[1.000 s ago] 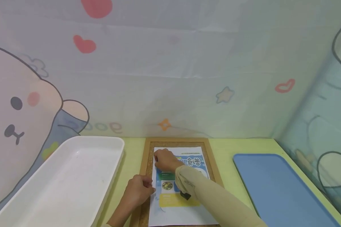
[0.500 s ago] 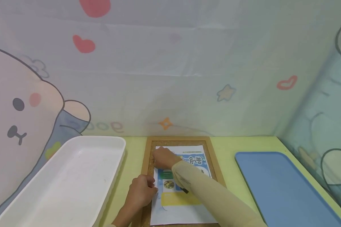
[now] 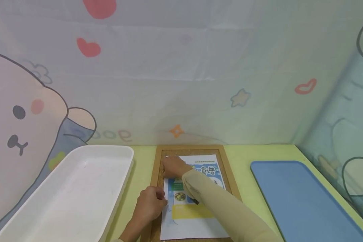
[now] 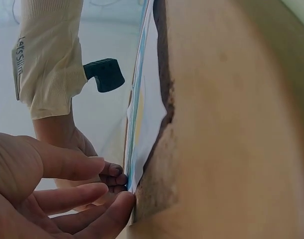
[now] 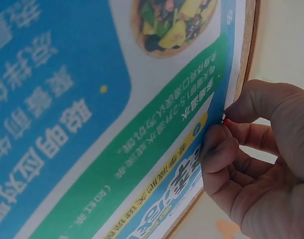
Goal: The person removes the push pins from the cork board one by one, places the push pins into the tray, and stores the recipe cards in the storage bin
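Observation:
A printed paper poster (image 3: 193, 227) with blue, green and yellow panels lies on a wood-framed corkboard (image 3: 233, 190). My right hand (image 3: 174, 167) is at the poster's upper left corner. Between its thumb and forefinger the right wrist view shows a small red push pin (image 5: 226, 120) against the paper; most of it is hidden by the fingers. Beside the poster's left edge, lower down, rests my left hand (image 3: 151, 203). Its fingers are loosely bent with nothing between them, and one fingertip (image 4: 126, 199) is right at the paper's edge, which bows slightly off the cork.
A deep white tray (image 3: 127, 168) stands left of the corkboard, and a flat blue tray (image 3: 302, 198) lies to the right. The yellow-green table (image 3: 242, 154) ends at a printed cloth backdrop (image 3: 181, 67). A black device (image 4: 106, 74) sticks out from the right sleeve.
My right hand has shifted slightly left on the poster, to its left edge, and then stays there. The left hand holds its place; the head view has shifted a little.

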Demonstrator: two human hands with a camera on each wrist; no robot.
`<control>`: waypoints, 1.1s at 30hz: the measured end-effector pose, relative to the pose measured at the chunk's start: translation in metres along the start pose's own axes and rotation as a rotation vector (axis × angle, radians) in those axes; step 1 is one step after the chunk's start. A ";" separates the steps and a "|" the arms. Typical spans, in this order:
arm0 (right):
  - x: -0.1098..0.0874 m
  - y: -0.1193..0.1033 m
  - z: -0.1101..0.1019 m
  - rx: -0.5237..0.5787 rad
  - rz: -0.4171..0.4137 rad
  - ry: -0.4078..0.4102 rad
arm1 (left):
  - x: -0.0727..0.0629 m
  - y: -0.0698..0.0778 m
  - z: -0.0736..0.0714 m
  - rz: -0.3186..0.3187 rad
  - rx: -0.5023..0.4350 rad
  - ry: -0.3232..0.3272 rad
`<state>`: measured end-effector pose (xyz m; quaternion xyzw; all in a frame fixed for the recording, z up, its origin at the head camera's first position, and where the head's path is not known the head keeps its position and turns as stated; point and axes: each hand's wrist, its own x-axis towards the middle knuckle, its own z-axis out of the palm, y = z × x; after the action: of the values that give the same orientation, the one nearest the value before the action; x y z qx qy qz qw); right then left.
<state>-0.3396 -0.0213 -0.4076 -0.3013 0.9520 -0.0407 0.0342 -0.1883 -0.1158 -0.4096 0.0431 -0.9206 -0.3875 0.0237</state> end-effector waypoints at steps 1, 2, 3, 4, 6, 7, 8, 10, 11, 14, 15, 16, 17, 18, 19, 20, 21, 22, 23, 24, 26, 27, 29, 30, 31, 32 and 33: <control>0.000 0.000 0.001 -0.011 -0.007 0.000 | -0.001 0.000 0.001 0.002 0.006 0.000; 0.001 0.000 0.001 -0.013 -0.011 -0.003 | -0.001 0.000 0.001 0.008 0.012 0.004; 0.001 0.001 0.002 -0.013 -0.016 0.005 | -0.002 0.000 0.002 0.018 0.018 0.009; 0.000 0.001 0.002 -0.006 -0.019 0.009 | -0.002 0.000 0.003 0.029 0.029 0.014; 0.000 0.002 0.001 0.011 -0.023 0.021 | -0.003 0.002 0.004 0.050 0.045 0.029; -0.001 0.003 0.001 0.021 -0.026 0.024 | -0.003 0.002 0.005 0.062 0.053 0.036; -0.001 0.003 0.001 0.034 -0.030 0.031 | -0.004 0.003 0.006 0.066 0.060 0.041; -0.003 0.005 0.001 0.050 -0.044 0.039 | -0.004 0.004 0.008 0.065 0.080 0.036; -0.003 0.006 0.001 0.058 -0.051 0.043 | -0.005 0.005 0.009 0.064 0.084 0.030; -0.004 0.007 0.004 0.076 -0.071 0.054 | -0.006 0.006 0.011 0.065 0.101 -0.005; -0.004 0.008 0.004 0.080 -0.074 0.052 | -0.006 0.005 0.011 0.072 0.107 -0.014; -0.004 0.008 0.005 0.082 -0.077 0.051 | -0.007 0.005 0.011 0.081 0.107 -0.019; -0.004 0.008 0.005 0.092 -0.075 0.051 | -0.007 0.004 0.011 0.090 0.106 -0.024; -0.005 0.009 0.005 0.097 -0.073 0.049 | -0.008 0.003 0.011 0.105 0.110 -0.028; -0.004 0.009 0.005 0.103 -0.071 0.048 | -0.009 0.002 0.011 0.117 0.112 -0.036; -0.005 0.009 0.005 0.108 -0.067 0.045 | -0.010 0.001 0.011 0.128 0.115 -0.045; -0.005 0.009 0.005 0.115 -0.063 0.044 | -0.010 0.000 0.011 0.141 0.125 -0.058; -0.005 0.009 0.005 0.119 -0.058 0.043 | -0.011 0.000 0.012 0.157 0.142 -0.073; -0.005 0.009 0.005 0.123 -0.053 0.042 | -0.011 -0.001 0.012 0.173 0.164 -0.090; -0.005 0.009 0.005 0.121 -0.052 0.044 | -0.012 -0.001 0.013 0.187 0.188 -0.103; -0.005 0.009 0.005 0.124 -0.050 0.042 | -0.013 -0.001 0.014 0.205 0.239 -0.124; -0.005 0.009 0.005 0.124 -0.051 0.039 | -0.014 -0.001 0.015 0.217 0.265 -0.127; -0.006 0.009 0.005 0.130 -0.058 0.034 | -0.014 -0.001 0.016 0.218 0.289 -0.131; -0.007 0.009 0.004 0.133 -0.062 0.029 | -0.015 -0.001 0.017 0.213 0.294 -0.133; -0.008 0.009 0.003 0.137 -0.065 0.021 | -0.015 -0.001 0.017 0.209 0.295 -0.134; -0.008 0.010 0.002 0.136 -0.070 0.013 | -0.015 -0.001 0.017 0.206 0.294 -0.133; -0.009 0.010 0.001 0.136 -0.074 0.006 | -0.015 -0.001 0.017 0.203 0.291 -0.132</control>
<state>-0.3379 -0.0077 -0.4094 -0.3334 0.9353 -0.1075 0.0502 -0.1749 -0.1025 -0.4224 -0.0726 -0.9661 -0.2477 -0.0044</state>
